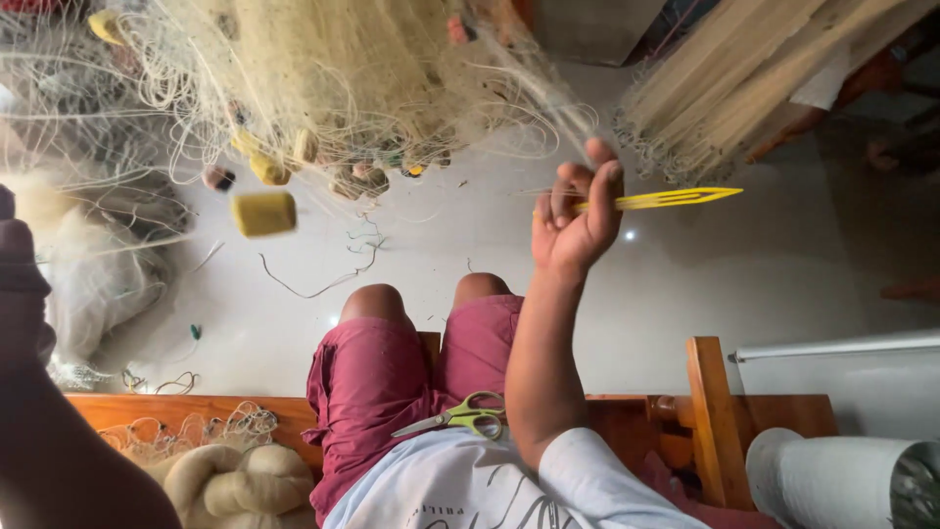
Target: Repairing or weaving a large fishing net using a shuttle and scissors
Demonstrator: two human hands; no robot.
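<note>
My right hand (pixel 576 217) is raised in front of me, fingers closed around a yellow netting needle (pixel 676 199) whose tip points right. Fine pale line runs from this hand up into a hanging fishing net (pixel 343 78) with yellow floats (pixel 262 213). My left hand (pixel 18 269) is at the far left edge beside the net, dark and cut off by the frame, so its grip is unclear. Green-handled scissors (pixel 462 415) lie on my lap, on the maroon shorts (pixel 377 382).
I sit on a wooden bench (pixel 710 421). A pale rope bundle (pixel 235 480) and loose net lie on it at the left. More net (pixel 744 88) hangs at upper right, with another person's hand (pixel 881 152) behind it. A white roll (pixel 832 480) is at bottom right.
</note>
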